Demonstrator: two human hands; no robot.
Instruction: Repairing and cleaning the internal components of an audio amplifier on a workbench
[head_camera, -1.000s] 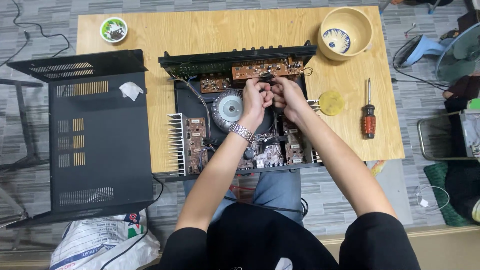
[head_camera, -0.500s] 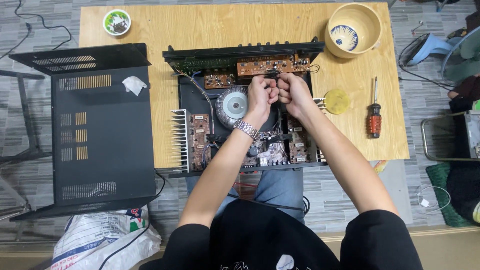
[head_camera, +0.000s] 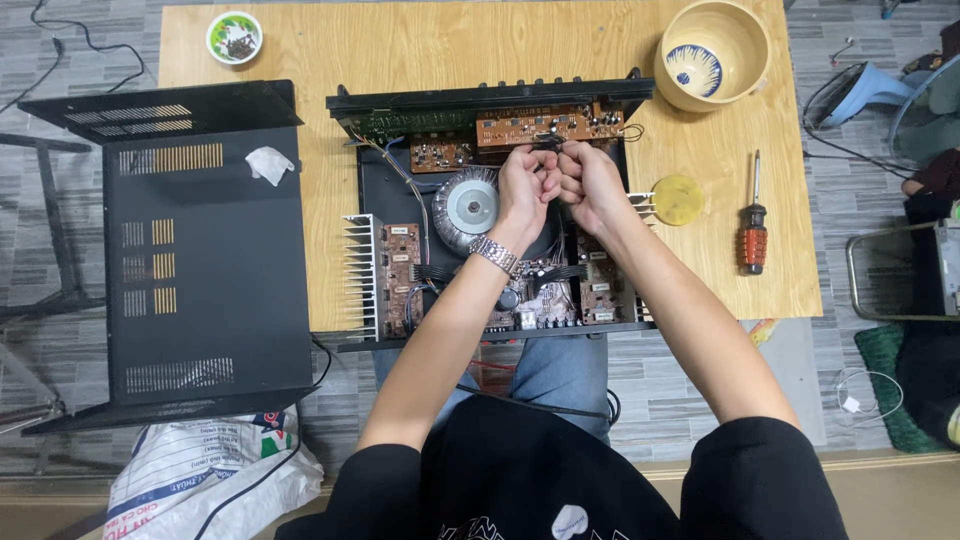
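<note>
Both hands meet over an opened amplifier at the middle of a wooden table: the left hand and the right hand are curled into near-fists, knuckles touching, pinching something small between the fingertips just below the brown circuit board along the chassis's far wall. What they grip is hidden by the fingers; it looks like a thin wire or connector, though that cannot be told for sure. A metal watch sits on the left wrist.

The chassis itself looks heavy and rigid, weighted by the round transformer left of the hands, and is best taken by its outer metal walls. The boards and finned heatsinks seem fragile and sharp-edged; thin wiring inside is likely soft and easy to tear, so a grip at a plug body rather than the strand seems wise.

The black cover lies off the table's left edge, a screwdriver near the right edge, a bowl at the far right corner, and a small dish at the far left.
</note>
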